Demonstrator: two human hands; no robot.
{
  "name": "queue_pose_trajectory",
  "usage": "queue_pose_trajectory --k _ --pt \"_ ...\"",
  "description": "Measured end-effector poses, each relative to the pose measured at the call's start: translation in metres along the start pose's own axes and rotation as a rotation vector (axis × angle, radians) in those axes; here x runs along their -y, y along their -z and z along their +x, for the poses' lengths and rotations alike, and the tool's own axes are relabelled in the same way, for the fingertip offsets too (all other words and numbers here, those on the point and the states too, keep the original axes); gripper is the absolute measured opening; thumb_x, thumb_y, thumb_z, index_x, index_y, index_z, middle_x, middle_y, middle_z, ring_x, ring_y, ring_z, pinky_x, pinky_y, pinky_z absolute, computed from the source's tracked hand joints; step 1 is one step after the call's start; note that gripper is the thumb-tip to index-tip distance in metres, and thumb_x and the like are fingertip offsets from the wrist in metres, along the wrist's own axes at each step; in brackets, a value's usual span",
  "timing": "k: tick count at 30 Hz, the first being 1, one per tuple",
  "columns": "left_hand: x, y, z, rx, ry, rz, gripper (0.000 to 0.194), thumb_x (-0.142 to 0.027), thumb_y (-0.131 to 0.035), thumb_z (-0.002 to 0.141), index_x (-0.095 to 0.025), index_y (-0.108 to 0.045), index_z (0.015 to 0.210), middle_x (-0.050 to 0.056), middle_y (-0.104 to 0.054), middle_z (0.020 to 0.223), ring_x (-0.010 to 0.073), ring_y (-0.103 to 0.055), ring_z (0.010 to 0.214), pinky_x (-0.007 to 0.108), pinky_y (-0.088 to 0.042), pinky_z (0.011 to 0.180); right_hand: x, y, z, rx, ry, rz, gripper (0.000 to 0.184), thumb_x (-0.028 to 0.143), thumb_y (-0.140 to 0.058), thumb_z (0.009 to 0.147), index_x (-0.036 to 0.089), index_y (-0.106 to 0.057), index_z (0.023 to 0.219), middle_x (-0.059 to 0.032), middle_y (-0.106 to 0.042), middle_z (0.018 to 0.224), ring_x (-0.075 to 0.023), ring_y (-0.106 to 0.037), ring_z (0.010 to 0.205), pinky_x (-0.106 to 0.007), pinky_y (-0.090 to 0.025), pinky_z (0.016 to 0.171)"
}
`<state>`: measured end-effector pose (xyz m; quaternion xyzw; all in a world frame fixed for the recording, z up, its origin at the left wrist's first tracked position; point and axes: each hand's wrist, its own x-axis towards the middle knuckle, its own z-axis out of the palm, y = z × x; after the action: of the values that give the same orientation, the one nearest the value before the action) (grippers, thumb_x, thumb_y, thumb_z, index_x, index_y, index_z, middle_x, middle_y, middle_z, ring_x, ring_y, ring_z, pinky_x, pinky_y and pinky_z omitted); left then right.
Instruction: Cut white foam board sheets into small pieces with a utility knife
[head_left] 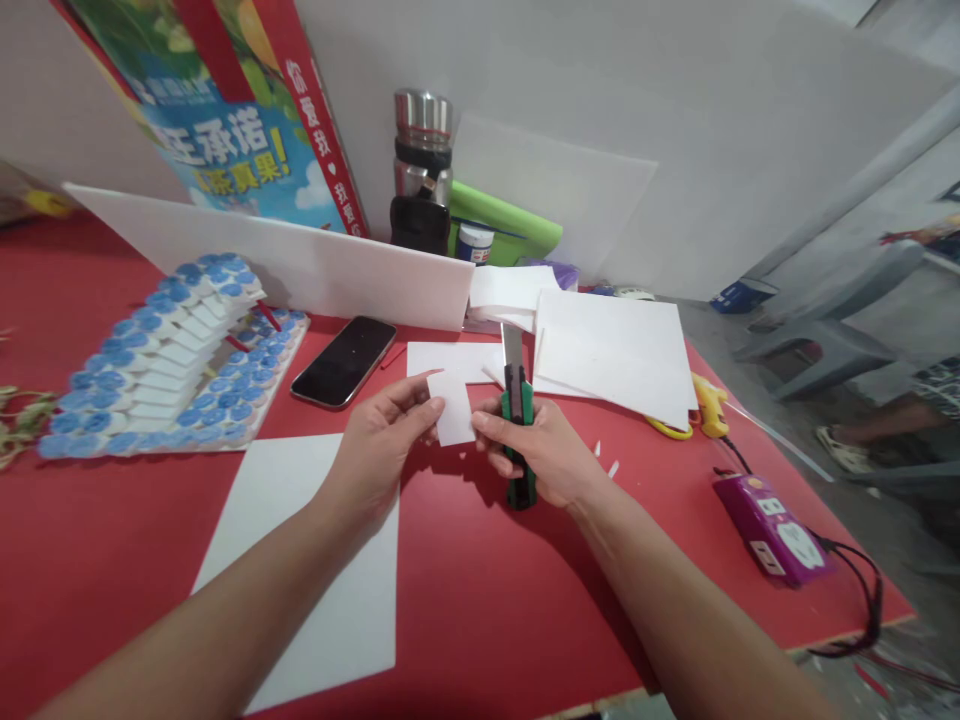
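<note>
A small white rectangular piece of card or foam board [452, 408] is pinched between the thumb and fingers of my left hand [386, 435]. My right hand [536, 445] grips a green and black utility knife [517, 400], its blade out and pointing away from me. The right fingertips come up to the right edge of the small piece. Under my left forearm lies a white sheet [322, 600] on the red table [480, 620]. Just beyond the hands is a white strip of board [450, 360]. Small white scraps [613, 468] lie right of my right hand.
A blue-and-white stair model [165, 360] and a phone [343, 362] are at left. White boards [615, 350] are stacked back right, near a yellow glue gun [709, 400] and a purple power strip [776, 530]. Behind stand a long white board [300, 265] and a steel flask [422, 170].
</note>
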<state>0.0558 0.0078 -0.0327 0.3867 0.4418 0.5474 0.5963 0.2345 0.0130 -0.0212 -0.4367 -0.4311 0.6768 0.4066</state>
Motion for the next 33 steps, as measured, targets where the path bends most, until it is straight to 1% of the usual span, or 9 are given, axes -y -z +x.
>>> queue_pose_trajectory --k 3,5,9,11,14,17,24,29,33 --pt "-0.002 -0.002 -0.004 -0.039 -0.023 0.074 0.042 -0.035 -0.086 0.077 -0.024 -0.079 0.117 0.0 -0.067 0.085 0.0124 -0.054 0.067 0.027 -0.047 0.065 -0.001 0.0 -0.001 -0.034 -0.021 0.007 0.042 0.044 -0.094 0.066 0.019 -0.063 0.08 0.0075 -0.054 0.056 -0.0056 -0.038 0.042 -0.022 -0.027 0.041" --pt "-0.004 -0.001 -0.007 -0.036 -0.04 0.109 0.044 -0.034 -0.086 0.077 -0.026 -0.078 0.119 0.0 -0.066 0.086 0.0122 -0.055 0.067 0.027 -0.049 0.066 0.001 0.002 -0.001 -0.041 -0.052 0.03 0.042 0.042 -0.094 0.066 0.019 -0.06 0.077 0.0079 -0.051 0.055 -0.0049 -0.036 0.043 -0.021 -0.026 0.041" --pt "-0.007 0.0 -0.01 0.139 -0.016 -0.01 0.05 -0.035 -0.084 0.082 -0.033 -0.073 0.13 -0.001 -0.065 0.087 0.0113 -0.059 0.066 0.027 -0.052 0.068 0.007 0.01 -0.002 0.095 -0.146 0.139 0.043 0.035 -0.092 0.071 0.019 -0.053 0.071 0.0088 -0.047 0.058 -0.0027 -0.034 0.045 -0.018 -0.024 0.043" --pt "-0.008 0.001 -0.009 0.2 0.01 -0.09 0.045 -0.036 -0.084 0.083 -0.032 -0.075 0.127 -0.001 -0.066 0.084 0.0102 -0.059 0.064 0.025 -0.052 0.066 0.009 0.013 -0.003 0.154 -0.186 0.171 0.045 0.033 -0.093 0.072 0.019 -0.05 0.069 0.0089 -0.046 0.059 -0.002 -0.033 0.045 -0.018 -0.023 0.043" --pt "-0.009 0.001 -0.006 0.177 0.046 -0.177 0.035 -0.036 -0.087 0.08 -0.028 -0.081 0.113 -0.001 -0.067 0.078 0.0088 -0.058 0.062 0.021 -0.052 0.062 0.008 0.011 -0.004 0.179 -0.213 0.176 0.046 0.035 -0.093 0.072 0.019 -0.05 0.069 0.0091 -0.044 0.058 -0.0027 -0.033 0.045 -0.018 -0.023 0.043" --pt "-0.008 0.002 -0.003 0.136 0.076 -0.227 0.032 -0.034 -0.091 0.076 -0.024 -0.083 0.105 0.0 -0.067 0.076 0.0086 -0.057 0.063 0.02 -0.053 0.062 0.005 0.006 -0.004 0.182 -0.212 0.174 0.046 0.037 -0.093 0.072 0.019 -0.051 0.07 0.009 -0.044 0.059 -0.0028 -0.034 0.045 -0.018 -0.024 0.043" --pt "-0.005 0.004 0.0 0.101 0.103 -0.294 0.038 -0.032 -0.096 0.07 -0.019 -0.084 0.103 0.0 -0.068 0.071 0.0071 -0.058 0.063 0.017 -0.053 0.063 0.005 0.005 -0.003 0.135 -0.219 0.165 0.047 0.037 -0.096 0.068 0.019 -0.052 0.07 0.0095 -0.045 0.055 -0.0029 -0.035 0.043 -0.018 -0.025 0.042" --pt "-0.004 0.006 0.001 0.136 0.13 -0.313 0.034 -0.032 -0.095 0.071 -0.018 -0.083 0.1 0.0 -0.068 0.073 0.0069 -0.058 0.061 0.017 -0.054 0.061 0.004 0.008 -0.003 0.169 -0.245 0.172 0.04 0.035 -0.095 0.069 0.016 -0.059 0.07 0.0069 -0.052 0.056 -0.0025 -0.038 0.04 -0.018 -0.027 0.04" --pt "-0.005 0.005 0.001 0.121 0.172 -0.335 0.032 -0.031 -0.095 0.07 -0.017 -0.082 0.097 0.001 -0.07 0.075 0.009 -0.059 0.063 0.02 -0.056 0.064 0.004 0.006 -0.004 0.198 -0.284 0.201 0.038 0.033 -0.094 0.07 0.015 -0.06 0.068 0.0051 -0.055 0.056 -0.0032 -0.04 0.038 -0.018 -0.028 0.04"
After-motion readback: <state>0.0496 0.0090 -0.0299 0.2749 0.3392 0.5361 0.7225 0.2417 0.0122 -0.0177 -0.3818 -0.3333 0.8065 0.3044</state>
